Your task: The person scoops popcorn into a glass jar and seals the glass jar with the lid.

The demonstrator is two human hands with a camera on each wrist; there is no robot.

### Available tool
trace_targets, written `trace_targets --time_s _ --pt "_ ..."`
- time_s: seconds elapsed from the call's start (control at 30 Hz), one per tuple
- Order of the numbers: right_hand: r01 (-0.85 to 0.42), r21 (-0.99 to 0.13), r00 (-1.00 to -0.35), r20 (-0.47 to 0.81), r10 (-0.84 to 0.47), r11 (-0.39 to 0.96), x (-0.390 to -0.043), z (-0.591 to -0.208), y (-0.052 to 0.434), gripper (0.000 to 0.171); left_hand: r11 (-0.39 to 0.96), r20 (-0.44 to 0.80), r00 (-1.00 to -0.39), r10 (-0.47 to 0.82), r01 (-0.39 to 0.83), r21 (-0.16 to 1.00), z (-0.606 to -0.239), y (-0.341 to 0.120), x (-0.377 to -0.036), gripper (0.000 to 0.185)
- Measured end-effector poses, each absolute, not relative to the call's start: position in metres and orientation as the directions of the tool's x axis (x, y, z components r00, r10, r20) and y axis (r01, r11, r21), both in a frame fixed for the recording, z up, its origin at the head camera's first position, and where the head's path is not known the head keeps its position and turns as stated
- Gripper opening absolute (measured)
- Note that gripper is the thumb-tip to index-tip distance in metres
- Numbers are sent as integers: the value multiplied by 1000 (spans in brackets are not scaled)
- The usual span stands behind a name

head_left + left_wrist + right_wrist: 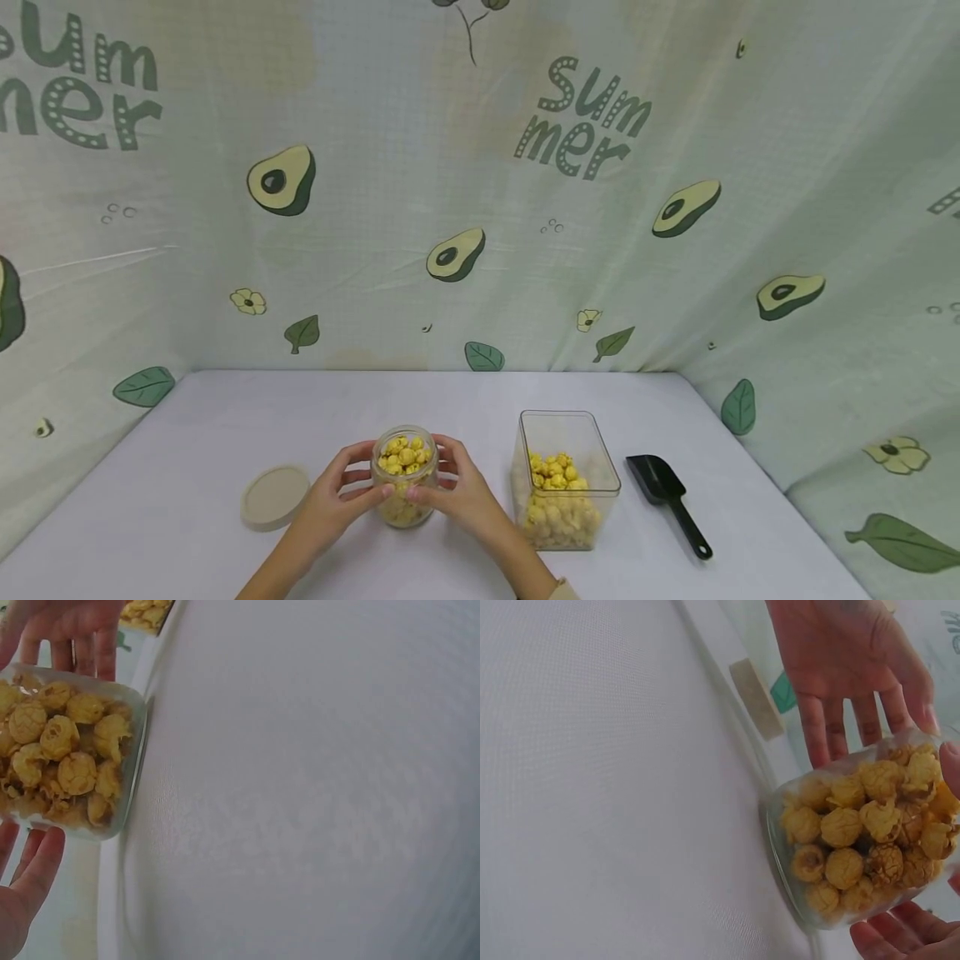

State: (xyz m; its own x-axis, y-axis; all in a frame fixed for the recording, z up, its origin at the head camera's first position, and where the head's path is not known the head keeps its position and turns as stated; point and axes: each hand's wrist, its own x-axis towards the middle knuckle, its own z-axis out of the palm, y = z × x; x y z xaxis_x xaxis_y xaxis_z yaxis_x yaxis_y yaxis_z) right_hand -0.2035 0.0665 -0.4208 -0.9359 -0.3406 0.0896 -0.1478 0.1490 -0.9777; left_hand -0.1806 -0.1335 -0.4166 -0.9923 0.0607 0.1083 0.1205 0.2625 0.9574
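A clear glass jar stands upright between my two hands, filled nearly to its open mouth with yellow popcorn. My left hand grips its left side, and my right hand grips the right side. Both thumbs lie against the front of the jar, while the other fingers reach round its sides. In the left wrist view the jar appears sideways, with the left hand below it. The right wrist view shows the right hand at the jar's lower edge. Whether the base touches the table is unclear.
A round beige lid lies left of the jar. To the right stands a clear square container partly filled with popcorn, and beyond it lies a black scoop. Behind the white table hangs a printed curtain.
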Motion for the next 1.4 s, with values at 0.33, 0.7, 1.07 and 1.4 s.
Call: trace_targets --time_s 0.33,0.7,1.07,1.4 --pt "-138 -976 -944 78 -319 168 -202 -423 64 77 283 109 -991 73 126 951 -412 -134 -179 59" --pt "-90 -976 -937 17 -349 196 -206 -431 66 82 280 106 -992 65 120 953 -411 -133 -180 59" --pt "-77 -978 -938 5 -347 195 -206 -429 65 79 305 96 -992 87 118 945 -410 -136 -179 62" --pt "-90 -976 -937 15 -350 198 -204 -426 64 80 507 279 -958 62 271 819 -403 -162 -172 60"
